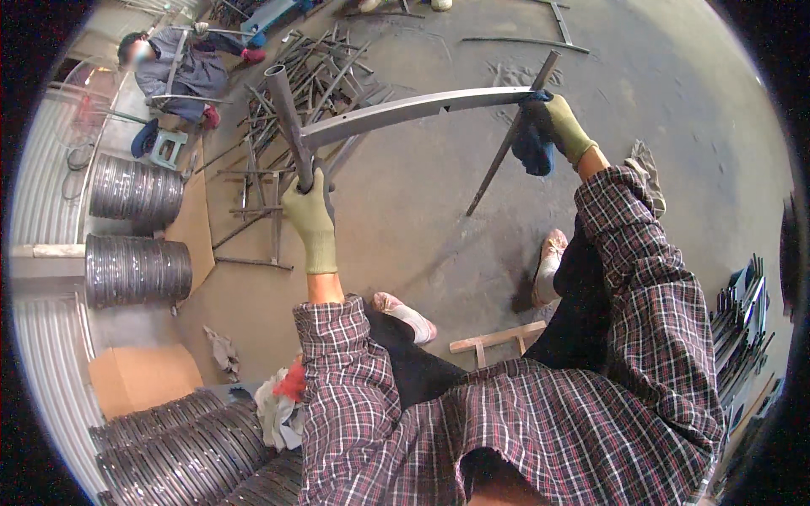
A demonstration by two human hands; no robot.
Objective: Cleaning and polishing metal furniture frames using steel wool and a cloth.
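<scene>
A grey metal frame (413,110), made of two round tubes joined by a flat, slightly curved crossbar, is held up in front of me. My left hand (310,215), in a pale yellow-green glove, is closed around the lower part of its left tube. At the other end my right hand (569,131), gloved alike, is closed on a dark blue cloth (533,148). The cloth is pressed against the right tube where the crossbar meets it, and part of it hangs down. My right fingers are partly hidden by the cloth.
A tangled pile of metal frames (316,72) lies ahead on the left. Stacks of dark metal rings (139,271) line the left side. Another person (181,72) sits at the far left holding a frame. Dark bars (742,329) are bundled at right; a small wooden stool (498,337) is near my feet.
</scene>
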